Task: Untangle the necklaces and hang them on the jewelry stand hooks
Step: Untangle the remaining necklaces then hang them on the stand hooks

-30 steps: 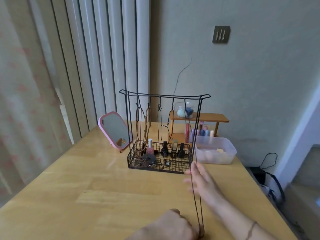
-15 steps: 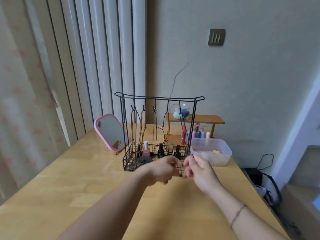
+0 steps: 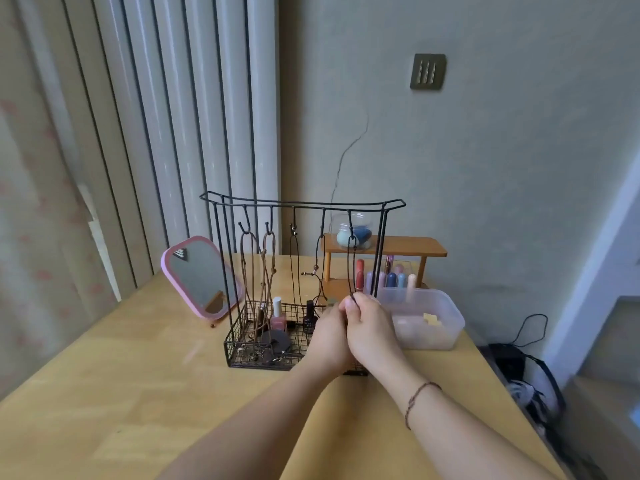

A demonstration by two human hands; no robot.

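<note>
Pale wooden tabletop (image 3: 145, 393) carries everything, and near its far edge stands the black wire jewelry stand (image 3: 301, 204), a basket base under a top bar with 5 hooks. Four hooks toward 9 o'clock already hold cords: 2 brown knotted necklaces (image 3: 265, 271) and 2 thin dark ones. At 9 o'clock of the stand leans a pink-framed mirror (image 3: 199, 277); at 3 o'clock sits a clear plastic box (image 3: 426, 320), with a small wooden shelf (image 3: 384, 247) at 12 behind it.

The last hook (image 3: 350, 225), nearest the stand's right post, carries the dark cord necklace (image 3: 354, 268) being worked. Its long axis runs almost straight up and down, from the hook at 12 o'clock to the hands at 6.

Both hands are pressed together in front of the basket. The right hand (image 3: 372, 327) is nearer the cord and pinches its lower end between closed fingertips (image 3: 351, 304). The left hand (image 3: 329, 332) is curled tight against it; whether it grips the cord too, I cannot tell.

My guess is the cord is already seated, so what remains is releasing it straight downward, letting it hang plumb without dragging the loop off.
</note>
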